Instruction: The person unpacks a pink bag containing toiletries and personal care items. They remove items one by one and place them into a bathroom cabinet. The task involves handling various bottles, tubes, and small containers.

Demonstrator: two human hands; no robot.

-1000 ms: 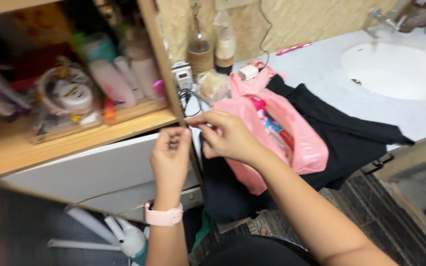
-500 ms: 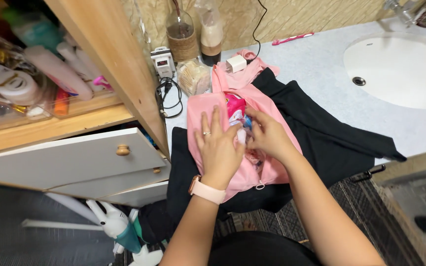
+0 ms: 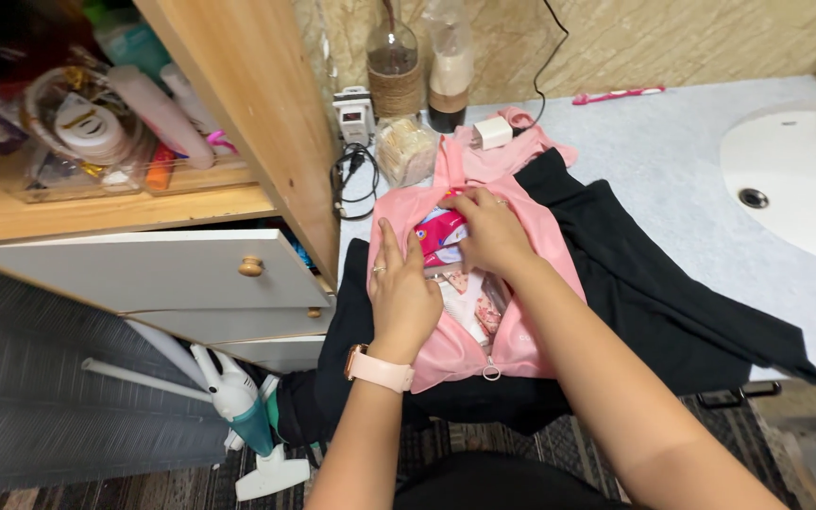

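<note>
A pink zip-up jacket lies open on a black garment spread over the grey counter. Inside the jacket I see a bright pink printed piece and pale patterned cloth. My left hand, with a pink watch on the wrist, presses flat on the jacket's left panel. My right hand rests on the jacket's upper middle, fingers curled at the pink fabric edge beside the printed piece.
A white sink is set in the counter at right. Two glass bottles, a white charger and cables stand at the back. Left is a wooden shelf of toiletries above an open white drawer. A hand vacuum lies on the floor.
My hands came down from the cabinet edge onto the pink jacket. The left hand has flattened on its left panel and the right hand has shifted up to the collar area.
</note>
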